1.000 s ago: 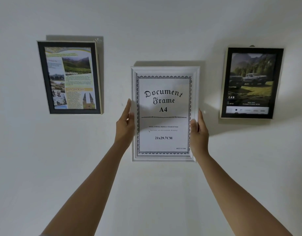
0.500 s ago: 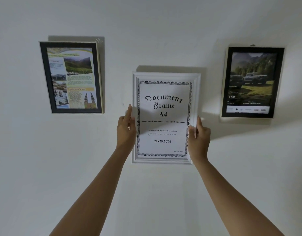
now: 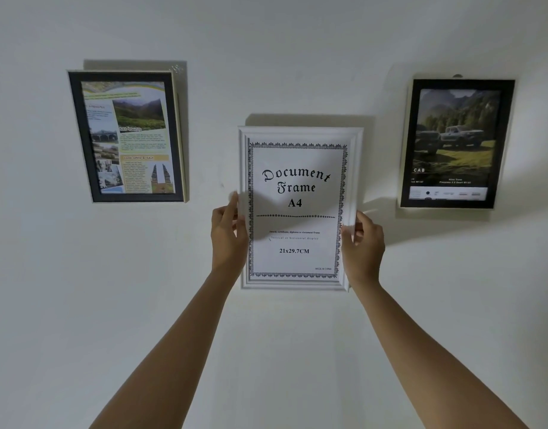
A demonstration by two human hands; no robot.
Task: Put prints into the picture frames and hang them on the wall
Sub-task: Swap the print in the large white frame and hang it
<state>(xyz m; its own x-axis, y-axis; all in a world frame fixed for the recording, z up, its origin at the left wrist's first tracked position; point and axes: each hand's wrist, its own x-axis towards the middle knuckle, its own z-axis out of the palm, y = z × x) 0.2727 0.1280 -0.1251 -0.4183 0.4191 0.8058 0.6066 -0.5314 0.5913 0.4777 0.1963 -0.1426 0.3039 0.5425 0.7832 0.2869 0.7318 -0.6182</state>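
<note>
A white picture frame (image 3: 297, 131) with a "Document Frame A4" insert sheet sits upright against the white wall (image 3: 266, 41), in the middle. My left hand (image 3: 228, 239) grips its left edge and my right hand (image 3: 364, 246) grips its right edge, both at the lower half. A black frame with a travel brochure print (image 3: 127, 136) hangs on the wall to the left. A black frame with a car poster (image 3: 457, 144) hangs to the right, with a nail head (image 3: 457, 76) showing above it.
Nothing but bare wall surrounds the three frames. Whatever holds the white frame behind it is hidden.
The white frame has moved slightly down the wall with both hands on it. My fingers have curled more tightly round its side edges.
</note>
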